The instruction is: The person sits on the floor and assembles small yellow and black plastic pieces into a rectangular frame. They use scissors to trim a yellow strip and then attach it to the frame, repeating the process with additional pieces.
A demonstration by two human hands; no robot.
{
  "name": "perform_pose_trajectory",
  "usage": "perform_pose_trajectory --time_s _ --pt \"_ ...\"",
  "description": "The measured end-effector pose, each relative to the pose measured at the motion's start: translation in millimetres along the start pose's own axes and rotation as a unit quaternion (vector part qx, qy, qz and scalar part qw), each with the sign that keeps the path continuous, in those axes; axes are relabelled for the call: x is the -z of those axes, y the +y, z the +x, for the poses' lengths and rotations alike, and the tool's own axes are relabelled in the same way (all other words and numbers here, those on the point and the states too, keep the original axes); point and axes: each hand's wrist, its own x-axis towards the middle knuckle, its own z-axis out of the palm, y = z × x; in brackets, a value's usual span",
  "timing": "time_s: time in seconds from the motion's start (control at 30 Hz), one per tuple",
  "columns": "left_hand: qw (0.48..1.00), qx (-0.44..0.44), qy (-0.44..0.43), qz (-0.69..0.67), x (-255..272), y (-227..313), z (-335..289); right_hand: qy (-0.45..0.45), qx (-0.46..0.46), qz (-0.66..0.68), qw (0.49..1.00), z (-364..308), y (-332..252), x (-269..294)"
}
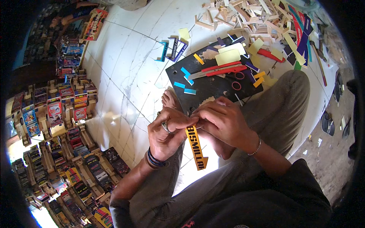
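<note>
A yellow-orange strip with black lettering hangs down between my two hands, its lower end bent. My left hand, with a ring on one finger, pinches the strip's upper end. My right hand meets it there, fingers closed at the same end; the fingertips hide the exact grip. Just beyond the hands lies a dark board. On it rest a red-handled cutter, scissors with dark red finger loops, small blue strips and orange pieces.
Folded teal and purple lettered strips stand on the white tiled floor beyond the board. A heap of wooden pieces lies at the far right, near coloured strips. Toy wooden trucks crowd the left side. My bent legs surround the work.
</note>
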Motion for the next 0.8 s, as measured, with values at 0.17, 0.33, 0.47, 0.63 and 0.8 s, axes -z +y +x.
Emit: perform_pose_trajectory --time_s 0.17,0.33,0.47,0.63,0.8 --pt "1.000 0.023 -0.010 0.011 -0.1 -0.4 -0.9 0.002 0.000 0.008 1.000 -1.5 0.2 -2.2" --pt "0.998 0.055 -0.015 -0.026 -2.1 -6.3 -5.7 -0.025 -0.039 0.036 0.998 -6.6 0.1 -6.5" --pt "0.990 0.088 -0.057 -0.089 3.1 -15.9 -4.7 -0.058 -0.085 0.062 0.993 -7.0 1.4 -9.0" --pt "0.904 0.224 -0.157 -0.329 22.9 -5.3 -16.9 -0.082 -0.108 0.148 0.980 -8.2 0.1 -6.1" --pt "0.881 0.247 -0.160 -0.371 30.2 0.8 -25.3 -0.144 -0.076 0.209 0.964 -9.0 -9.6 -11.8"
